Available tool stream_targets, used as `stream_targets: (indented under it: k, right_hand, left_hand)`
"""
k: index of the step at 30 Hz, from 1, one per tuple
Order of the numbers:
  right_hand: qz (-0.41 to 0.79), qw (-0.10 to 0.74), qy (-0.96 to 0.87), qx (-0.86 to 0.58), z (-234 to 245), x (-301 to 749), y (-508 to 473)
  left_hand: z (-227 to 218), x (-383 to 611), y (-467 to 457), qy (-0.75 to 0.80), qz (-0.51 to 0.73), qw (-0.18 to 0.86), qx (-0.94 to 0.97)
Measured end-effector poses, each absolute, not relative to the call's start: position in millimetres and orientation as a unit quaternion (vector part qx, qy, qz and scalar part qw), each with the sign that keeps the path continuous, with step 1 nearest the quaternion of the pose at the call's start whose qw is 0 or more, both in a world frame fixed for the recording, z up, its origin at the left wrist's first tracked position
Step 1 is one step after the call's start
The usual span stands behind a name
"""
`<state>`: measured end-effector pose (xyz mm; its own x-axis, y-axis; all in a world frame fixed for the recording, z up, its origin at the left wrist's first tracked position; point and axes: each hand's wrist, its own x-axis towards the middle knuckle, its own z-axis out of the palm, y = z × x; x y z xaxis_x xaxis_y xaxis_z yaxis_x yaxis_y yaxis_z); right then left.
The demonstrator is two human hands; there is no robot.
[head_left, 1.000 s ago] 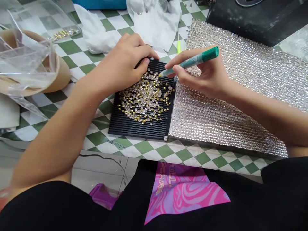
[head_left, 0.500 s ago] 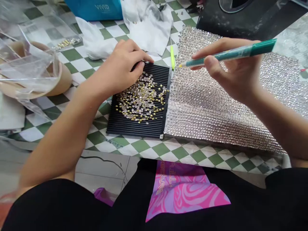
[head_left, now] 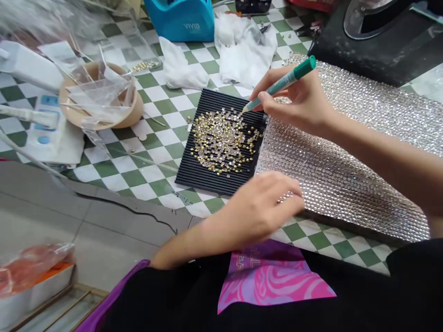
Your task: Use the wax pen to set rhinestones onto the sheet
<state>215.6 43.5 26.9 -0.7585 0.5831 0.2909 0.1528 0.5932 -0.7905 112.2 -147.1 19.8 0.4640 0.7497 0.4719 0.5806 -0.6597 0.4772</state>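
Observation:
My right hand (head_left: 300, 103) grips a green pen tool (head_left: 282, 83), its tip touching the far right corner of a black ridged tray (head_left: 204, 173). Several loose gold-backed rhinestones (head_left: 221, 143) lie scattered on that tray. A rhinestone-covered sheet (head_left: 349, 152) lies to the right of the tray, edge to edge with it. My left hand (head_left: 263, 207) hovers at the near edge of this sheet, fingers curled and touching the stones; it is blurred and seems to hold nothing.
A checkered green and white cloth (head_left: 152, 147) covers the table. A tan bowl (head_left: 104, 99) under clear plastic sits far left, white tissues (head_left: 242, 50) and a blue box (head_left: 183, 18) at the back, a black object (head_left: 380, 41) back right.
My left hand left the tray's far edge and came down to the near edge of the rhinestone sheet. The pen tip returned from above the sheet to the tray. The view shifted left.

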Motion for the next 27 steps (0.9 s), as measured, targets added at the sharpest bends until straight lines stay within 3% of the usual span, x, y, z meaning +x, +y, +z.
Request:
stream_targets:
  k: [6,13,20,27]
  right_hand:
    - [0.372,0.277,-0.861,-0.207,18.9,212.8,46.9]
    - [0.369,0.272,-0.865,-0.205,19.4,213.3,46.1]
    - [0.354,0.319,-0.854,-0.210,41.6,243.7,32.8]
    - [0.211,0.380,-0.810,-0.395,56.7,343.5,-33.1]
  left_hand:
    - [-4.6,163.1,-151.9,0.392,0.440,0.040,0.807]
    - [-7.1,163.9,-155.9,0.394,0.409,0.040,0.822]
    - [-8.2,161.4,-156.1,0.380,0.404,0.054,0.830]
    - [-9.7,161.7,-155.3,0.371,0.381,0.053,0.845]
